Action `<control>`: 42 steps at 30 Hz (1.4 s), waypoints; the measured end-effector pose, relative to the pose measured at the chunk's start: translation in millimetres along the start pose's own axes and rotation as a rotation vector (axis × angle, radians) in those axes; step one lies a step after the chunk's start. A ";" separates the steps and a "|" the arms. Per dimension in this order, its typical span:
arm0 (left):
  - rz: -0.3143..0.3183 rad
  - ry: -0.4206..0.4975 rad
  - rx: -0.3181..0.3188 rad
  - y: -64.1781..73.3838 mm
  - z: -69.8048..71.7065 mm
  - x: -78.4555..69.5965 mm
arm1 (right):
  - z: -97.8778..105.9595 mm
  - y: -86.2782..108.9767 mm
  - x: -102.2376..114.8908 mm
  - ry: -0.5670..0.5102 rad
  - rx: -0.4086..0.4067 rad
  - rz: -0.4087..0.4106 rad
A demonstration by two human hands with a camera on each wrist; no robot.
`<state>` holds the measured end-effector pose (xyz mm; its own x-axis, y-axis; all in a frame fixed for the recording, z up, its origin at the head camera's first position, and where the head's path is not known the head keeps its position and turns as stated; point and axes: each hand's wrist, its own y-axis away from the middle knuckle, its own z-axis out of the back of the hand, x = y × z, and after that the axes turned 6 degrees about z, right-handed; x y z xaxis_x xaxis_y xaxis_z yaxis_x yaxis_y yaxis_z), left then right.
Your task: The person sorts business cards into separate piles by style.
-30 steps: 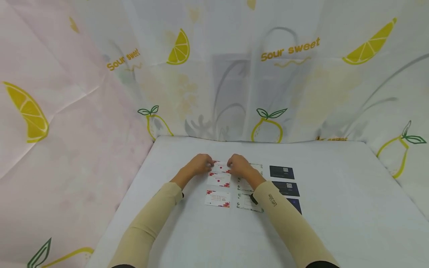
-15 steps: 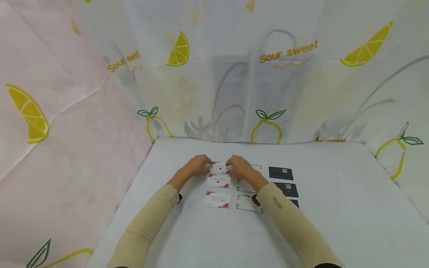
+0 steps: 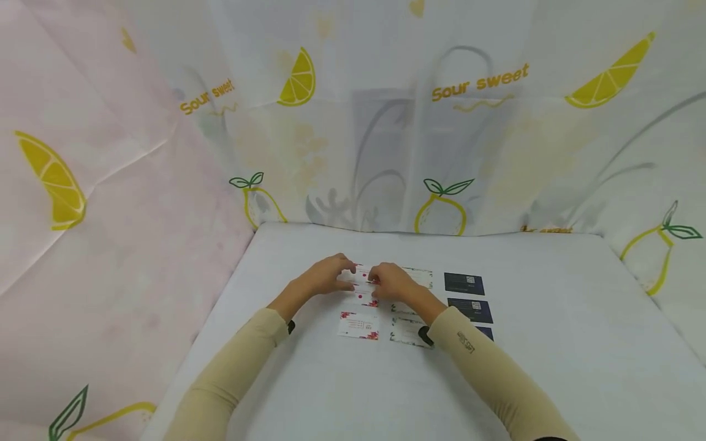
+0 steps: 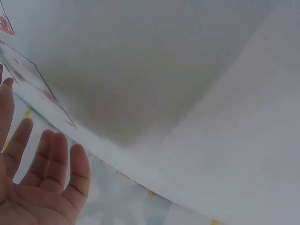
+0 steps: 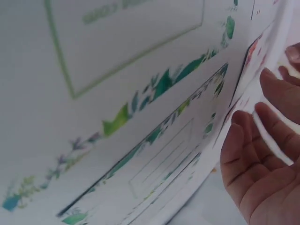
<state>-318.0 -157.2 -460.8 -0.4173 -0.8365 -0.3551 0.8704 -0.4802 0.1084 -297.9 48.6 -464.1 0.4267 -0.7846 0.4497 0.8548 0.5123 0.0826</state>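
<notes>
Three white cards with red flower corners form the left column in the head view: a top card (image 3: 362, 275), a middle card (image 3: 362, 296) and a bottom card (image 3: 358, 326). My left hand (image 3: 325, 275) reaches to the left edges of the upper two, thumb and fingers spread apart. From the other side, my right hand (image 3: 394, 282) has its bent fingertips at their right edges. Loosely bent fingers show on the left hand (image 4: 47, 173) in its wrist view, beside a card (image 4: 33, 79). In the right wrist view, the right hand (image 5: 265, 173) has fingers bent and nothing visible between them.
Leaf-bordered white cards (image 3: 409, 332) make a middle column, partly under my right hand and forearm. Dark blue cards (image 3: 464, 283) line up to the right, the lowest partly hidden by my sleeve. The white table (image 3: 309, 392) ends at a lemon-print curtain (image 3: 380, 184).
My left thumb has spread downward to the middle red-flowered card. My right hand has shifted slightly left and toward me, with its fingertips now at the gap between the upper two cards.
</notes>
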 end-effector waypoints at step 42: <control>0.038 -0.007 0.130 -4.4 -11.9 -5.9 | -8.6 -2.0 10.7 0.065 0.091 -0.073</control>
<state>-316.2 -147.0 -470.3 -0.3870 -0.8562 -0.3423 0.8446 -0.4781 0.2410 -292.4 36.2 -467.1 0.3854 -0.8404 0.3810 0.8552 0.4804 0.1944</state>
